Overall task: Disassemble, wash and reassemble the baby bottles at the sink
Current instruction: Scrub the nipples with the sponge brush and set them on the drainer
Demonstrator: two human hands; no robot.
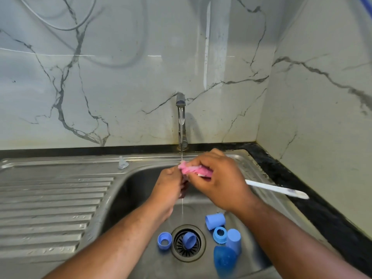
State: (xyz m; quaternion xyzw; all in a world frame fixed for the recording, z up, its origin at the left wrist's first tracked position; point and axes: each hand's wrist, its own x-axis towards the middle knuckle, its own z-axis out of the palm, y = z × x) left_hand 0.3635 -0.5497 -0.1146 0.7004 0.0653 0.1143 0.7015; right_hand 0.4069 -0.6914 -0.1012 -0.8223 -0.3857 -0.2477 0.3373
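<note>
Currently both hands are over the sink (pixel 153 158) basin, under the tap (pixel 181 121), with water running in a thin stream (pixel 181 156). R hand (pixel 218 183) has its grip wrapped round a bottle brush (pixel 201 172), fingers curled over it just behind the pink sponge head (pixel 189 169). The white handle (pixel 275 189) sticks out to the right past the wrist, tilted slightly down, over the basin's right side. L hand (pixel 171 181) meets it from the left, grip narrow, fingertips pinching the end of the sponge head. The stream lands on the sponge right where the hands meet. Can't tell if anything else sits inside the L palm. Bottle parts, all blue, lie on the basin floor nearer the camera. One small cap (pixel 189 240) lies on the drain strainer (pixel 188 256), and a ring (pixel 164 240) is just left of the drain, at its rim. Right of the drain is a cluster: tall cap (pixel 215 220) on its side, second ring (pixel 220 235) just below it, another tall cap (pixel 233 241) beside that ring, and a darker see-through blue piece (pixel 224 260) nearest the camera. Clear teat (pixel 123 163) stands upright on the sink's back rim, left of the tap, well apart from the rest. Ribbed drainboard (pixel 52 208) is left of the basin. Black desk (pixel 326 218) strip runs along the right, with a marble-look wall (pixel 120 77) behind.
</note>
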